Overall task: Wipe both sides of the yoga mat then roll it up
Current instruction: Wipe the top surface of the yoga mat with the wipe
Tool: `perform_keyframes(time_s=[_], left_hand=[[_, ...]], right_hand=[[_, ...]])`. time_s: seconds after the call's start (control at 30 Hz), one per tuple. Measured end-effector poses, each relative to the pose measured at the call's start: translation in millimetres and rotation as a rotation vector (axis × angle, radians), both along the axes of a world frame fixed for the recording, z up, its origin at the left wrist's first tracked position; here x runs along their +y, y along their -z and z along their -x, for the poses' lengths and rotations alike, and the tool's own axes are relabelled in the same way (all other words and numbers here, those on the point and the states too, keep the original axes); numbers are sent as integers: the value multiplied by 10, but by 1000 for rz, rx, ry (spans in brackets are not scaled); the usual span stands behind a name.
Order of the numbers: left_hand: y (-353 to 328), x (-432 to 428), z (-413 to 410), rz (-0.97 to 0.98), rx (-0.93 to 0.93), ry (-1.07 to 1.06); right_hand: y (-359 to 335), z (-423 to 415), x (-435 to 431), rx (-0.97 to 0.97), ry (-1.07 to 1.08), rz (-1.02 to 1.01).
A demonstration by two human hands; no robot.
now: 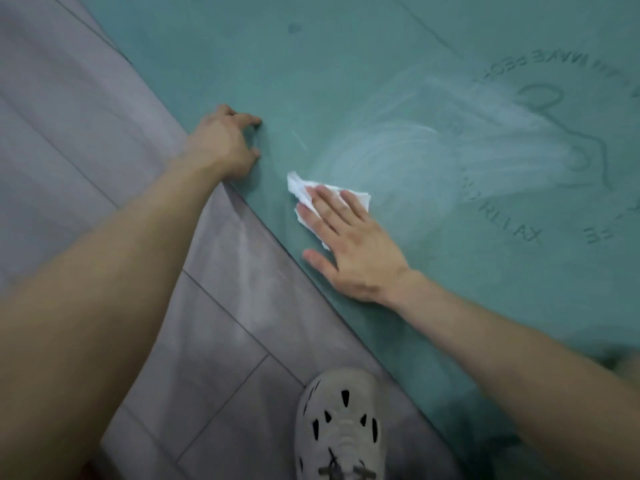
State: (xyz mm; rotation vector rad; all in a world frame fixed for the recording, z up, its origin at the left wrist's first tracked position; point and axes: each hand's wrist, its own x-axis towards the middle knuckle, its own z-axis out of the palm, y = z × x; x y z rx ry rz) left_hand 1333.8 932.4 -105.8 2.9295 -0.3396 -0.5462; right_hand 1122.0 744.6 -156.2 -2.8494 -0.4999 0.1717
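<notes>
A teal yoga mat [381,64] lies flat on the floor and fills the upper right of the view, its long edge running diagonally from upper left to lower right. Embossed lettering and a figure outline show at its right. Pale wet streaks arc across its middle. My right hand [349,247] lies flat with straight fingers on a crumpled white wipe [301,188], pressing it onto the mat near the edge. My left hand [221,143] rests at the mat's edge, fingertips bent and touching the mat's surface; it holds nothing.
Grey floor tiles [86,150] cover the left and bottom. My foot in a grey perforated shoe [339,424] stands on the tiles just beside the mat's edge, at the bottom centre.
</notes>
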Motion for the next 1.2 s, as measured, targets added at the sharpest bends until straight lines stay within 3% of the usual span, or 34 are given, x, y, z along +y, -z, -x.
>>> perform_keyframes(time_s=[0.17,0.4,0.67,0.93,1.13,1.2], left_hand=[[111,127,78,74,-61,26],[98,302,53,130,-84,88],[242,377,101,201,-104,-3],[229,475,73,211,-69,25],[261,445,69,210,-64,14],[283,409,100,210,-71,-4]], right_hand=[[-107,623,-291,70,-151,41],[-6,-889,499,32,54,23],[-133,564,-296,121,-402,83],[-3,-742,701,27,-204,66],[-155,474,28,112,-291,57],[-126,512,34,113,-261,32]])
